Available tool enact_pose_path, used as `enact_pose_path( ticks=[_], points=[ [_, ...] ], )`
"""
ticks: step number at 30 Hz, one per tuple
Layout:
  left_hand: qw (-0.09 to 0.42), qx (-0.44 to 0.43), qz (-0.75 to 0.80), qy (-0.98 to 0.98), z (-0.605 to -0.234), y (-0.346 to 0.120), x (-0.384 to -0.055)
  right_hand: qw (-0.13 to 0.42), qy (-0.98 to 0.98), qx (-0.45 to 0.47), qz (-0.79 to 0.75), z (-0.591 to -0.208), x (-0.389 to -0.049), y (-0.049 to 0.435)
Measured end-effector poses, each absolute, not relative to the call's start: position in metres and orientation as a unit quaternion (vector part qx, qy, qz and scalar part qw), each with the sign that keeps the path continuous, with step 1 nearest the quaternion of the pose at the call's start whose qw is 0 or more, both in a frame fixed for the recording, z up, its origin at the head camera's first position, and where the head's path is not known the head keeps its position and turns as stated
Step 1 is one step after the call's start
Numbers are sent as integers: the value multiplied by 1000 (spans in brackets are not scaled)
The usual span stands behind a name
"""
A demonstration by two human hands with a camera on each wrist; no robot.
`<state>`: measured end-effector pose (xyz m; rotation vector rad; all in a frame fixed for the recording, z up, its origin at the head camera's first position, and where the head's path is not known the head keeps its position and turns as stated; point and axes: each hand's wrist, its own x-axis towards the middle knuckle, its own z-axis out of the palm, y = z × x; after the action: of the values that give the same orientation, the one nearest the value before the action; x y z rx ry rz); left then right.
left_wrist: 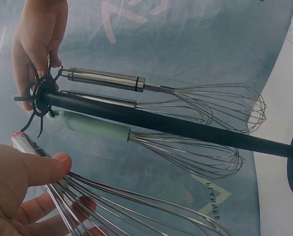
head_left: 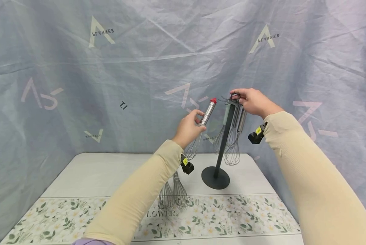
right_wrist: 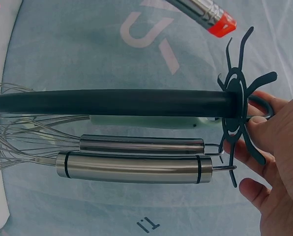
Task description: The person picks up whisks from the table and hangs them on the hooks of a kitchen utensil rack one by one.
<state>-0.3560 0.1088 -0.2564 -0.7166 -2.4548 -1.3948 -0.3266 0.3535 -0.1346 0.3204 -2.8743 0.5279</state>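
At the bench's (head_left: 88, 173) two o'clock, grips a dark stand (head_left: 224, 141), hung with three whisks (right_wrist: 134, 167), by its top loop (right_wrist: 270, 110) in curled fingers of the right hand (head_left: 254, 100), and at the stand's nine o'clock pinches a red-tipped whisk (head_left: 207, 114) between closed-in thumb and fingers of the left hand (head_left: 187, 128).

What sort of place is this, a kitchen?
Perhaps a makeshift filming corner rather than a kitchen: printed cloth hangs behind the table, a small black device sits at each wrist, and whisks hang from a stand.

Whisks (head_left: 241, 121) on stand (head_left: 224, 141), stand on table (head_left: 109, 173); curtain (head_left: 149, 71) behind
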Motion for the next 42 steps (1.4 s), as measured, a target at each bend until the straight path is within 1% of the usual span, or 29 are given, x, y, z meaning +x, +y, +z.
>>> enact_pose_path(
  ticks=[7,16,32,42],
  points=[
    [120,-249,-468,-840,-250,116,-352,112,-972,116,172,-135,-327,353],
    [132,-248,-460,-843,-249,125,-350,111,-972,106,177,-137,-328,354],
    [117,-244,-479,-835,-261,136,-354,108,-972,102,181,-139,-330,355],
    [123,-255,-505,-816,-273,146,-359,110,-971,102,186,-140,-329,355]
  ],
)
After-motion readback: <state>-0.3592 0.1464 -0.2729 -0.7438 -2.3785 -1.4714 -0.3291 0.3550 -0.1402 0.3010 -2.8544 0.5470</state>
